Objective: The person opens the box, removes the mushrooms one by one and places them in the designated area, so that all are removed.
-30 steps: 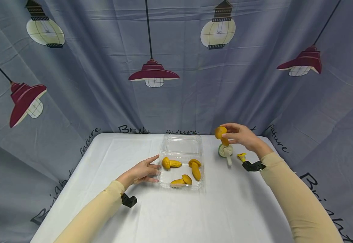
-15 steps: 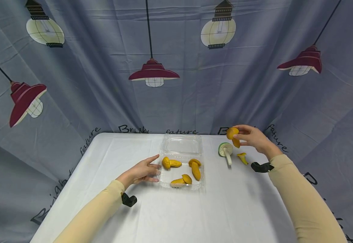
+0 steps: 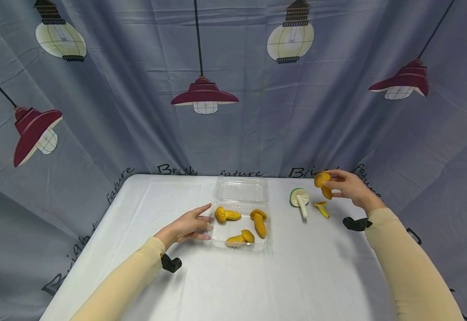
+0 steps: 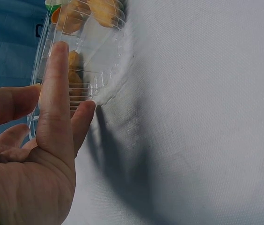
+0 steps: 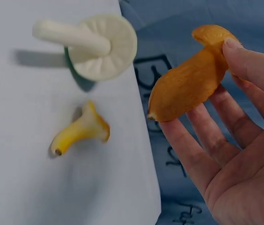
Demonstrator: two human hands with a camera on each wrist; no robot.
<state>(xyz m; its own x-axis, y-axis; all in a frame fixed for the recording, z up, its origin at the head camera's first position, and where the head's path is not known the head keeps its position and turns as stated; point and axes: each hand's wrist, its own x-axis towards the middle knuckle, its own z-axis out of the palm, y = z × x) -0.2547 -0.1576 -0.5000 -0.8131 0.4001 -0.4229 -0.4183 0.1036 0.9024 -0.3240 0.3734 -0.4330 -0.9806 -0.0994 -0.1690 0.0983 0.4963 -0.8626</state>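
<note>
My right hand (image 3: 349, 188) pinches an orange-yellow mushroom (image 5: 188, 84) between thumb and fingertips, raised over the back right of the table. Below it lie a small yellow trumpet-shaped mushroom (image 5: 83, 129) and a green-capped mushroom (image 5: 106, 49) with pale gills and a white stem. My left hand (image 3: 189, 227) rests its extended fingers against the left side of a clear plastic clamshell box (image 3: 213, 238). Inside the box are three yellow mushrooms: one at the left (image 3: 227, 215), one at the right (image 3: 259, 224) and one at the front (image 3: 240, 237).
The box's clear lid (image 3: 241, 190) lies folded back toward the far edge. A white cloth covers the table (image 3: 233, 285). Behind it hangs a grey-blue curtain (image 3: 137, 89) printed with lamps and lettering. Each wrist wears a black mount.
My right hand has moved right and slightly down in the head view, carrying the orange-yellow mushroom away from above the green-capped one, which now shows fully. My left hand stays in place.
</note>
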